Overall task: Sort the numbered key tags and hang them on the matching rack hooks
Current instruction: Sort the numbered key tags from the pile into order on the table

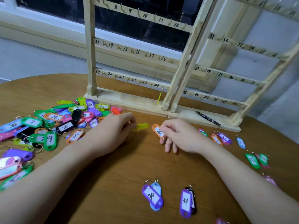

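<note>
— While the left hand (pixel 113 131) sits mid-table, what is it doing?
— Its fingers are curled, pinching a yellow tag (pixel 142 126) that sticks out toward the right.
— And the right hand (pixel 179 135)?
— It pinches an orange tag (pixel 157 130) between thumb and forefinger, white label up; the other fingers touch the wooden table (pixel 113 183).
— Where are the rest?
— A loose pile of tags (pixel 48 125) lies at the left, a purple 30 tag (pixel 152 196) and a purple 31 tag (pixel 186 202) lie near the front, and the numbered rack (pixel 137 50) stands behind, with one yellow tag hanging (pixel 159 97) by hook 24.
</note>
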Available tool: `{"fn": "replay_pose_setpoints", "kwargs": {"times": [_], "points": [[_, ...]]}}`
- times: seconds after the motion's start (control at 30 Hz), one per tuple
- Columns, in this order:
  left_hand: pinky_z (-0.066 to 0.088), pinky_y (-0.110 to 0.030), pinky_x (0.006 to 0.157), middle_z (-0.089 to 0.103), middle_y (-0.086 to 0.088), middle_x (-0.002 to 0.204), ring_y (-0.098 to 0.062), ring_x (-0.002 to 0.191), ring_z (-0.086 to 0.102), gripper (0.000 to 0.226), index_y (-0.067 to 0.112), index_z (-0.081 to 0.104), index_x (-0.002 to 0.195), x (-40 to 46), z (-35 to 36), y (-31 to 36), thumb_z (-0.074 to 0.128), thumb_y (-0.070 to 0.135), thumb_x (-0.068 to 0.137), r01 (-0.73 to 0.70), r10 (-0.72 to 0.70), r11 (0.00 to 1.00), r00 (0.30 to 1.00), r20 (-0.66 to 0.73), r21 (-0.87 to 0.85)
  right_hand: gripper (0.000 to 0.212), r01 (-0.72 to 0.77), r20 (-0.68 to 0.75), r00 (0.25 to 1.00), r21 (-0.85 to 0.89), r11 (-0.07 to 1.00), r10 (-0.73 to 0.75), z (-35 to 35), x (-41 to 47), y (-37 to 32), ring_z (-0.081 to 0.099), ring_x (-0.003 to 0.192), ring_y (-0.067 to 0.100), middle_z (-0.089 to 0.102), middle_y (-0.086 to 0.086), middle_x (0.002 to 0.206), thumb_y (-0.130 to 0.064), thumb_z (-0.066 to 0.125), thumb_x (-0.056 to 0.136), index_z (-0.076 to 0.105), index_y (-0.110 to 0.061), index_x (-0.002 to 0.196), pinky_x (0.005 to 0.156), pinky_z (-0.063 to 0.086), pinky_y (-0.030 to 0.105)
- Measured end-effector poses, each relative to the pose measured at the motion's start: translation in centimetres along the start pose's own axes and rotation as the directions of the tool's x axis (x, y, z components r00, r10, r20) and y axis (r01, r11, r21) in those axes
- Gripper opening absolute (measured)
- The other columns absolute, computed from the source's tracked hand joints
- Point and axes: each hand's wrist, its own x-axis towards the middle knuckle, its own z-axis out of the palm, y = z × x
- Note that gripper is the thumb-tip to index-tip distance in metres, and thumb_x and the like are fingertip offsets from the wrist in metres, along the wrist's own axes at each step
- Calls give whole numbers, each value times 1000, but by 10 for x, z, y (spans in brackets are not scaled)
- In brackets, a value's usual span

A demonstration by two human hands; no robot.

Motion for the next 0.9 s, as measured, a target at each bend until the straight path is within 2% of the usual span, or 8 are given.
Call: {"fn": "replay_pose_setpoints", "kwargs": {"times": [0.1,0.23,0.4,0.53,0.63,0.73,0.8,0.9], "points": [[46,-17,62,70,14,69,-7,68,64,14,26,65,88,0,7,8,59,21,100,-12,19,996,997,73,-86,18,-36,78,997,247,968,17,1,-21,12,70,65,20,71,18,85,-9,43,107,55,-3,94,51,53,27],[46,-15,64,73,13,77,-7,69,63,13,24,69,88,-1,7,9,63,19,99,31,-3,976,992,127,-214,22,20,51,998,157,987,-28,4,-29,18,65,59,10,71,4,77,-1,47,102,64,-12,94,55,51,23],[52,-17,75,77,3,91,-5,81,68,6,17,75,92,-2,5,7,76,22,87,143,-84,921,981,172,-363,27,24,-13,1000,53,998,-24,11,-35,16,56,56,4,63,-4,72,-7,47,100,70,-21,102,54,45,21],[45,-11,64,71,3,77,-1,69,60,7,12,71,85,-3,6,8,77,15,87,170,-116,906,980,159,-386,21,46,-103,993,-33,998,-49,15,-41,16,47,54,8,57,0,66,-21,50,103,69,-25,97,51,36,22],[46,-16,68,69,-6,84,-7,75,60,11,13,66,94,-2,7,4,75,11,88,153,-95,906,982,163,-395,23,56,-109,992,-29,998,-59,14,-44,16,50,53,6,62,2,67,-23,48,104,63,-23,86,53,38,22],[50,-19,75,69,-6,91,-11,82,64,20,15,63,103,0,8,2,74,7,88,133,-64,904,982,179,-406,23,90,-107,990,-65,994,-97,14,-44,17,57,63,16,68,11,77,-26,50,103,64,-19,86,61,42,26],[49,-17,72,72,-9,93,-10,82,64,13,12,66,100,0,8,1,73,8,89,131,-56,900,981,187,-415,23,110,-110,987,-64,992,-117,13,-43,18,58,68,18,68,12,78,-25,52,101,64,-17,84,66,44,30],[47,-22,69,72,-17,94,-13,79,61,8,9,67,96,0,8,0,70,14,91,137,-56,891,979,195,-432,21,125,-113,986,18,992,-122,12,-41,21,52,56,9,68,12,70,-20,56,99,65,-12,82,58,42,26]]}}
